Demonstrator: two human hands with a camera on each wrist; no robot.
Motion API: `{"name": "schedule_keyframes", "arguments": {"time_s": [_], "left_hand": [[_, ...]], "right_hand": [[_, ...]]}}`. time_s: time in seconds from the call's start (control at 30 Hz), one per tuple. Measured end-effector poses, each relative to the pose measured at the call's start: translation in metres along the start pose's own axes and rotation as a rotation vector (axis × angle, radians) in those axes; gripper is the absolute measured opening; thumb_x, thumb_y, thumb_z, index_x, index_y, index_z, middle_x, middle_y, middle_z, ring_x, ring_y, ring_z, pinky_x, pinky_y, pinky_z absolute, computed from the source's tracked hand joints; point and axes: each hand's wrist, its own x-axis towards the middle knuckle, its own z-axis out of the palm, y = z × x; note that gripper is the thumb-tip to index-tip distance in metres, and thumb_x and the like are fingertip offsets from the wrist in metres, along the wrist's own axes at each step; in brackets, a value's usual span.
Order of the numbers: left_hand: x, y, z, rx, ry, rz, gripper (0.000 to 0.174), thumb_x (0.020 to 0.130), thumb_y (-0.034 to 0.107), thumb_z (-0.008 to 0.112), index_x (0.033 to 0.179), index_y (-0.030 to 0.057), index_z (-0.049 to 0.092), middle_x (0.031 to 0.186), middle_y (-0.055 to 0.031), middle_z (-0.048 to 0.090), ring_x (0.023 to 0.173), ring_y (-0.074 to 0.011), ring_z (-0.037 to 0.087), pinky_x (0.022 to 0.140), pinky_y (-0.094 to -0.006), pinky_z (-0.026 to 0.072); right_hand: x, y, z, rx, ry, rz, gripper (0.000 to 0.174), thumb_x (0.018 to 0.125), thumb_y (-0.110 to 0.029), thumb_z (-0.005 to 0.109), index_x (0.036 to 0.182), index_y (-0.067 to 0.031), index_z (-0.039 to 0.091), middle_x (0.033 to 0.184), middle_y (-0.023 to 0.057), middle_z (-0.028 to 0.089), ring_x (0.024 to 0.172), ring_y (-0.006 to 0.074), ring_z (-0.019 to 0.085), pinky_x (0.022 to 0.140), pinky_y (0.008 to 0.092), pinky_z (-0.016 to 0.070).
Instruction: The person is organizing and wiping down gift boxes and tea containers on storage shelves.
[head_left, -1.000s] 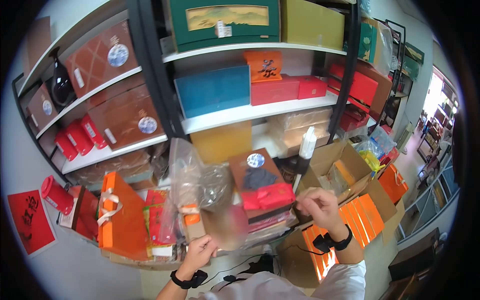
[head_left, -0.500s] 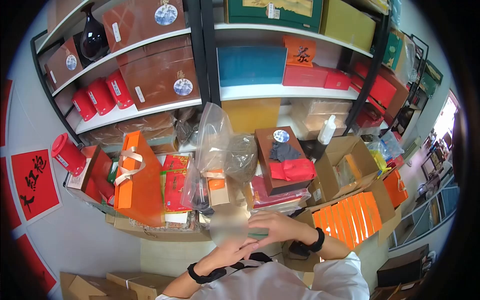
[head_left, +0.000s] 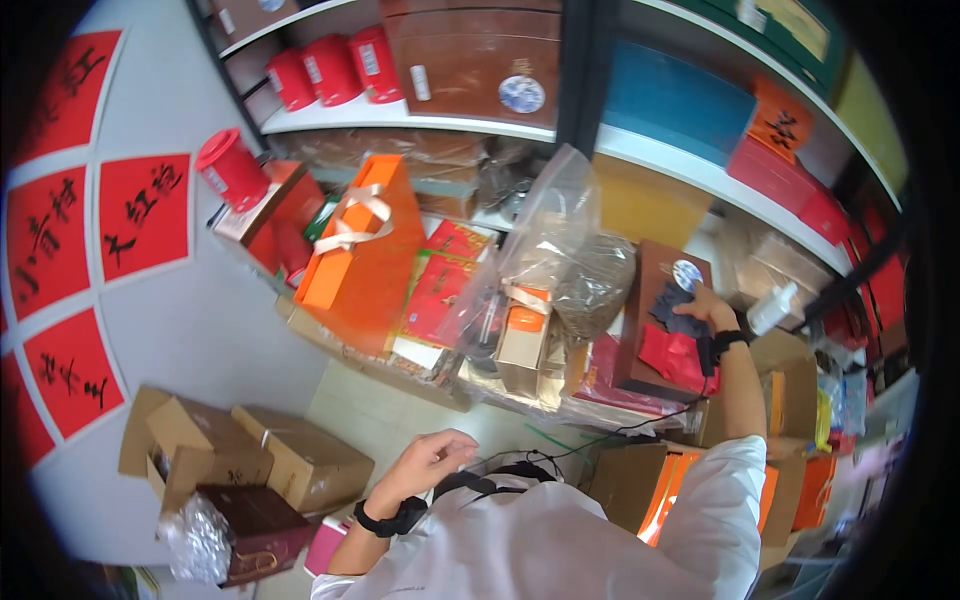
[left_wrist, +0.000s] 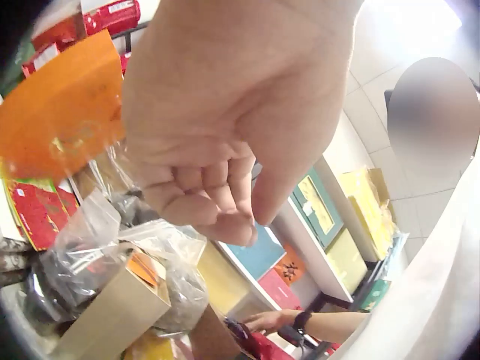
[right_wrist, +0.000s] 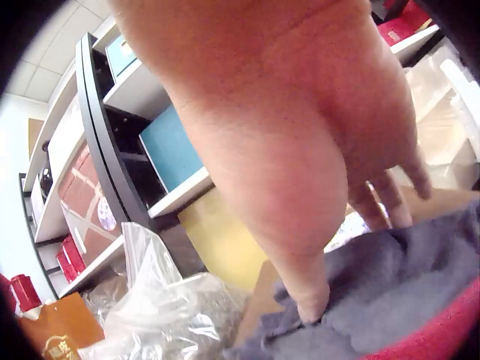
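My right hand (head_left: 714, 308) reaches over a brown box (head_left: 654, 262) with a round blue-and-white emblem. Its thumb touches a crumpled dark grey cloth (head_left: 672, 306) lying on that box, and its fingers extend past the cloth's far side in the right wrist view. A bright red cloth bundle (head_left: 672, 358) lies beside the grey one. In front of my body, away from the shelf goods, my left hand (head_left: 425, 465) holds nothing; its fingers are loosely bent in the left wrist view.
Left of the box stand a clear bag of dark contents (head_left: 598, 290), a narrow open carton (head_left: 522, 362) and a tall orange gift box (head_left: 365, 270). Cardboard cartons (head_left: 305, 458) sit on the floor at left. A white bottle (head_left: 772, 308) is right of my right hand.
My hands met in front of my body half a second ago; now they are apart. The right has moved out to the grey cloth, the left slightly leftward. The head view has swung left.
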Motion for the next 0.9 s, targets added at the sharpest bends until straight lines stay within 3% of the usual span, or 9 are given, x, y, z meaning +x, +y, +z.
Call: {"name": "schedule_keyframes", "arguments": {"time_s": [0.13, 0.2, 0.27, 0.4, 0.47, 0.53, 0.63, 0.8, 0.9], "left_hand": [[-0.011, -0.018, -0.004, -0.105, 0.267, 0.047, 0.015, 0.091, 0.009, 0.062, 0.104, 0.0009, 0.065, 0.087, -0.0056, 0.064, 0.068, -0.0085, 0.056, 0.061, -0.0236, 0.0479], [-0.014, -0.021, -0.009, -0.223, 0.390, 0.064, 0.017, 0.091, 0.007, 0.062, 0.106, 0.0011, 0.064, 0.088, -0.0041, 0.062, 0.068, -0.0092, 0.057, 0.061, -0.0232, 0.0483], [-0.013, -0.023, -0.024, -0.205, 0.450, 0.053, 0.018, 0.091, 0.007, 0.062, 0.108, 0.0012, 0.062, 0.089, -0.0029, 0.060, 0.068, -0.0096, 0.058, 0.060, -0.0232, 0.0483], [-0.002, 0.005, -0.060, -0.122, 0.569, -0.083, 0.019, 0.094, 0.017, 0.062, 0.105, 0.0016, 0.060, 0.078, -0.0012, 0.059, 0.062, -0.0077, 0.057, 0.054, -0.0234, 0.0450], [0.004, 0.019, -0.084, -0.115, 0.619, -0.164, 0.021, 0.094, 0.021, 0.062, 0.102, 0.0017, 0.060, 0.070, 0.0005, 0.056, 0.059, -0.0065, 0.055, 0.051, -0.0234, 0.0424], [0.011, 0.031, -0.105, -0.066, 0.665, -0.107, 0.023, 0.095, 0.024, 0.061, 0.096, 0.0016, 0.060, 0.064, 0.0023, 0.053, 0.057, -0.0054, 0.051, 0.050, -0.0233, 0.0392], [0.017, 0.032, -0.147, -0.028, 0.710, -0.012, 0.027, 0.095, 0.027, 0.060, 0.086, 0.0016, 0.059, 0.060, 0.0035, 0.050, 0.054, -0.0048, 0.046, 0.049, -0.0232, 0.0357], [0.031, -0.001, -0.259, 0.069, 0.841, 0.024, 0.037, 0.096, 0.030, 0.058, 0.072, 0.0027, 0.054, 0.059, 0.0039, 0.048, 0.054, -0.0050, 0.043, 0.048, -0.0238, 0.0346], [0.063, -0.047, -0.343, 0.178, 0.917, 0.022, 0.032, 0.094, 0.029, 0.060, 0.078, 0.0021, 0.053, 0.063, 0.0013, 0.051, 0.054, -0.0055, 0.045, 0.049, -0.0251, 0.0376]], "right_hand": [[0.020, 0.003, 0.020, -0.125, -0.028, -0.090, 0.064, 0.069, -0.032, 0.078, 0.118, 0.0035, 0.054, 0.124, 0.0305, 0.054, 0.117, 0.0424, 0.052, 0.097, 0.0448, 0.0441], [0.020, 0.000, 0.018, -0.176, 0.156, -0.145, 0.054, 0.070, -0.022, 0.076, 0.115, 0.0015, 0.057, 0.120, 0.0282, 0.056, 0.115, 0.0418, 0.053, 0.097, 0.0451, 0.0435], [0.033, 0.008, 0.009, 0.018, 0.441, -0.269, 0.045, 0.073, -0.012, 0.072, 0.112, 0.0018, 0.056, 0.118, 0.0264, 0.057, 0.113, 0.0425, 0.053, 0.097, 0.0442, 0.0429], [-0.011, -0.028, -0.057, 0.408, 0.596, -0.465, 0.047, 0.083, -0.004, 0.063, 0.127, 0.0026, 0.048, 0.123, 0.0195, 0.053, 0.116, 0.0315, 0.051, 0.100, 0.0364, 0.0391], [-0.054, -0.065, -0.087, 0.781, 0.435, -0.540, 0.052, 0.090, -0.009, 0.060, 0.137, 0.0014, 0.041, 0.130, 0.0128, 0.051, 0.116, 0.0226, 0.052, 0.099, 0.0330, 0.0397], [-0.091, -0.076, -0.086, 0.818, 0.629, -0.438, 0.057, 0.094, -0.011, 0.056, 0.145, -0.0004, 0.033, 0.138, 0.0117, 0.045, 0.123, 0.0222, 0.048, 0.103, 0.0332, 0.0376], [-0.119, -0.076, -0.065, 1.216, 0.533, -0.506, 0.059, 0.093, -0.007, 0.053, 0.146, 0.0005, 0.029, 0.140, 0.0148, 0.043, 0.124, 0.0225, 0.046, 0.106, 0.0344, 0.0341], [-0.182, -0.123, -0.018, 1.229, 0.527, -0.569, 0.061, 0.096, -0.020, 0.052, 0.148, -0.0027, 0.026, 0.143, 0.0154, 0.041, 0.127, 0.0252, 0.046, 0.106, 0.0396, 0.0377], [-0.191, -0.114, 0.031, 1.039, 0.624, -0.559, 0.056, 0.098, -0.026, 0.050, 0.147, -0.0054, 0.031, 0.142, 0.0139, 0.044, 0.125, 0.0247, 0.049, 0.103, 0.0382, 0.0410]]}}
